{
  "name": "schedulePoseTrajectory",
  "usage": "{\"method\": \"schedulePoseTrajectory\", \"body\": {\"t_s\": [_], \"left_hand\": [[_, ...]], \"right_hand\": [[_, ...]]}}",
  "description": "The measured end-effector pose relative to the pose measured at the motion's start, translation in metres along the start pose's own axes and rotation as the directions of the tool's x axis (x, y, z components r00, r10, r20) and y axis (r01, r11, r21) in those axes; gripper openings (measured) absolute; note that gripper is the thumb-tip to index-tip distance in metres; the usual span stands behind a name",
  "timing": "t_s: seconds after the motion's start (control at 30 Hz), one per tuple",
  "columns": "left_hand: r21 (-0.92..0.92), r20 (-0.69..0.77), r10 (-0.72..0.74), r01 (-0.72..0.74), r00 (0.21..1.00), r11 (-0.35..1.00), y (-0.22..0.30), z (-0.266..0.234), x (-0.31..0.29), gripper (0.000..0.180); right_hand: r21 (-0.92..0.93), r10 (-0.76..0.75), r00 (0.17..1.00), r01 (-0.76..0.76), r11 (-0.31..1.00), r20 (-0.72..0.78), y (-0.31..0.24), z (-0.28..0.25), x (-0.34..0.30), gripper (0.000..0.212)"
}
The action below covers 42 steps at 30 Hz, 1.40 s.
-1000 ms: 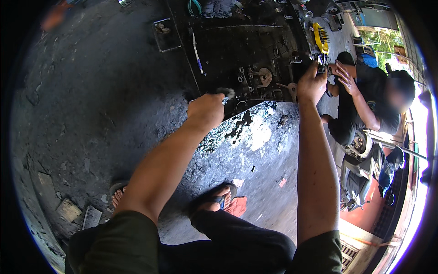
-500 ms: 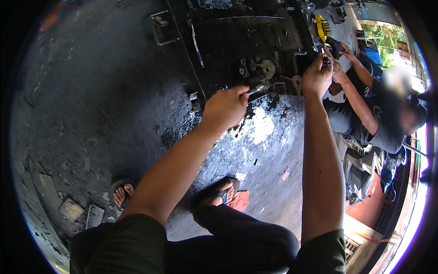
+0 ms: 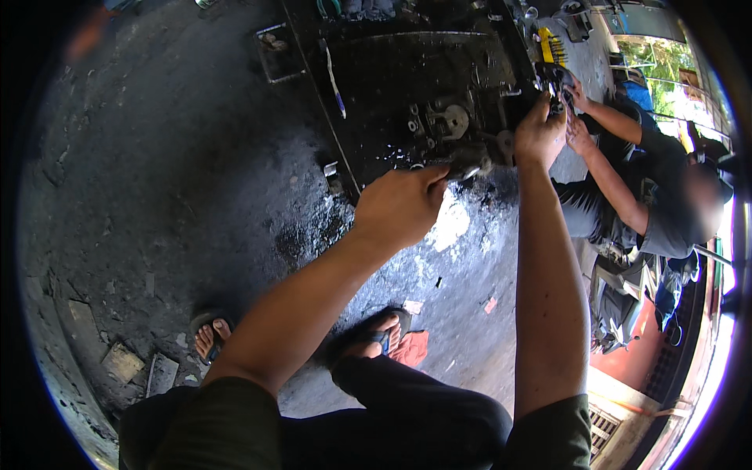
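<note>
My left hand (image 3: 399,207) is closed round what looks like a paintbrush. Its dark, blurred bristle end (image 3: 474,159) points right, above the wet, shiny floor along the bench edge. Farther right, my right hand (image 3: 540,135) is raised with its fingers closed on a small dark metal part (image 3: 558,103), mostly hidden by the fingers. Close beside it are a co-worker's two hands (image 3: 578,135), the upper one at a black object (image 3: 554,76). Several greasy metal parts, one a round plate (image 3: 453,122), lie on the black work surface (image 3: 376,70) just beyond my left hand.
A yellow brush with black bristles (image 3: 551,47) lies at the far right of the work surface. A white stick with a blue end (image 3: 335,82) and a shallow square tray (image 3: 280,53) are at its left. A red cloth (image 3: 410,348) lies by my foot. The co-worker (image 3: 658,188) sits at right.
My left hand has shifted slightly right and nearer, and the brush end has swung right. My right hand moved a little left. The co-worker's black object has come closer to my right hand.
</note>
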State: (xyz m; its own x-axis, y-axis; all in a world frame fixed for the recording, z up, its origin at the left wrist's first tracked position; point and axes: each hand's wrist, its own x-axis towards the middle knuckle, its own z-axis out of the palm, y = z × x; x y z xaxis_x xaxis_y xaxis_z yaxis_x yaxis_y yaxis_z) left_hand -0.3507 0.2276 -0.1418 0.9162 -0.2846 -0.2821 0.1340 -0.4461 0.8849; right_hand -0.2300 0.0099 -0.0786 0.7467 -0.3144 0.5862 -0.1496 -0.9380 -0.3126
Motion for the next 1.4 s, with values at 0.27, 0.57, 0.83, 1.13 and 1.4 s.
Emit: {"method": "schedulePoseTrajectory", "body": {"t_s": [0.27,0.57,0.83,1.13,1.4], "left_hand": [[0.356,-0.044,-0.14,0.146,0.989,0.923,-0.06,0.001,0.022,0.033],[0.116,-0.045,-0.111,0.116,0.993,0.986,-0.052,0.004,0.014,0.032],[0.041,-0.044,-0.106,0.108,0.993,0.993,-0.024,-0.007,0.03,0.031],[0.135,-0.263,-0.159,0.199,0.952,0.971,-0.03,-0.042,0.047,0.033],[0.226,-0.132,-0.03,0.06,0.991,0.972,-0.023,-0.039,0.049,0.048]], "right_hand": [[0.013,-0.082,0.997,0.082,0.997,-0.001,0.003,0.0,0.001,0.048],[-0.002,-0.044,0.999,0.044,0.999,0.014,-0.002,-0.001,0.001,0.052],[-0.026,-0.025,0.999,0.025,0.999,0.02,-0.002,-0.003,0.001,0.05],[-0.02,0.005,0.999,-0.003,1.0,0.054,0.002,-0.002,0.003,0.056],[-0.074,0.041,0.999,-0.038,0.997,0.036,0.004,-0.001,0.002,0.06]]}}
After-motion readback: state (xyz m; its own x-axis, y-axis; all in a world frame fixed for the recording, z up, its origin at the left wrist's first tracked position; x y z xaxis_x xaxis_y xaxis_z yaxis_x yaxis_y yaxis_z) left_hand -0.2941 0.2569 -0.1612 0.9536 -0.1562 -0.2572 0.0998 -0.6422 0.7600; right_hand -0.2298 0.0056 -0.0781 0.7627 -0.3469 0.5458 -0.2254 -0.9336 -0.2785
